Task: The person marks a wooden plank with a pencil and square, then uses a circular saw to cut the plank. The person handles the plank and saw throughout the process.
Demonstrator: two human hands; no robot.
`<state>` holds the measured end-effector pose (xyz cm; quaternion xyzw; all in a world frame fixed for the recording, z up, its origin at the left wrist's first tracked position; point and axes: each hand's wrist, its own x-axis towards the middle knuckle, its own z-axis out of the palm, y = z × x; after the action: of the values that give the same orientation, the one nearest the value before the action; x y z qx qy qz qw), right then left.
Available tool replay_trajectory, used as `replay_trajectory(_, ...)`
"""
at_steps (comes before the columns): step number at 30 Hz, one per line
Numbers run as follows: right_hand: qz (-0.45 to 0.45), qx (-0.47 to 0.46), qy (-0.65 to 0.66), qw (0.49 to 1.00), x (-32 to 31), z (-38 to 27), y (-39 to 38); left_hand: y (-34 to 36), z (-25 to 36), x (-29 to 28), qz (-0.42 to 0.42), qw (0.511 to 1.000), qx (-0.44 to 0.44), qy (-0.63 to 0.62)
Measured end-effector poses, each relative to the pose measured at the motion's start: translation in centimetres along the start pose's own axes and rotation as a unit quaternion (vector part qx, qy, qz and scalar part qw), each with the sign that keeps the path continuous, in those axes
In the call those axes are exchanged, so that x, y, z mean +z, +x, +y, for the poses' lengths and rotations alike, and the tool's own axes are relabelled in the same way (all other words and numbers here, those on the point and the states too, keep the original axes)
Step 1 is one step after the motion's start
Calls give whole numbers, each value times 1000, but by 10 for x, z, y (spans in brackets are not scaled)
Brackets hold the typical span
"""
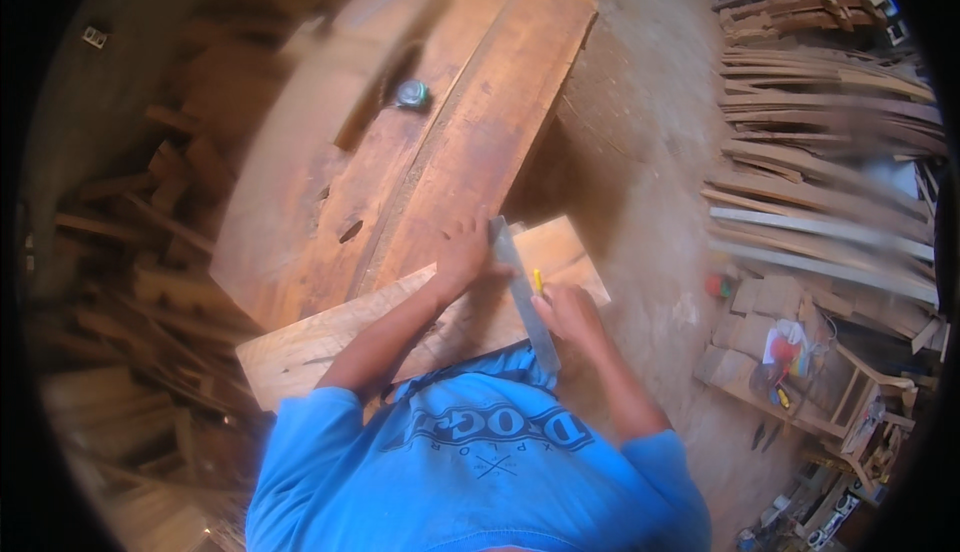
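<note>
A pale wooden board (330, 327) lies slantwise in front of me, over the near end of a large wooden tabletop. Across its right part rests a grey metal straightedge (522, 297), running from the board's far edge toward my shirt. My left hand (466, 255) lies by its far end, fingers spread and thumb against the metal. To the right of the straightedge, my right hand (568, 312) is closed round a yellow pencil (538, 280), which stands up from the fingers over the board. The pencil's point is hidden.
The worn tabletop (480, 132) has a long seam and a hole. On it lie a tape measure (411, 94) and a blurred length of timber (385, 72). Scrap wood (150, 302) is heaped at left. Long planks (820, 112) and a cluttered low bench (770, 352) stand at right.
</note>
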<state>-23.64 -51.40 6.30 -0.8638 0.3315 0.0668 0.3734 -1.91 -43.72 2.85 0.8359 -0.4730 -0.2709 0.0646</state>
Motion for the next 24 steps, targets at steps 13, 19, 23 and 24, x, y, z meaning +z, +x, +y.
replay_trajectory(13, 155, -55, 117, 979, -2, -18, 94, 1, -4, 2, 1, 1000, 10, 30)
replay_trajectory(19, 185, -62, 224, 955, 15, -9, 59, -3, 1, -2, 13, 1000, 9, -13)
replay_trajectory(23, 200, -61, 243, 947, 28, -5, 23, -1, -3, 3, 22, 1000, 11, -15)
replay_trajectory(24, 206, -59, 241, 947, 29, -4, 19, 0, -4, 5, 22, 1000, 12, -9)
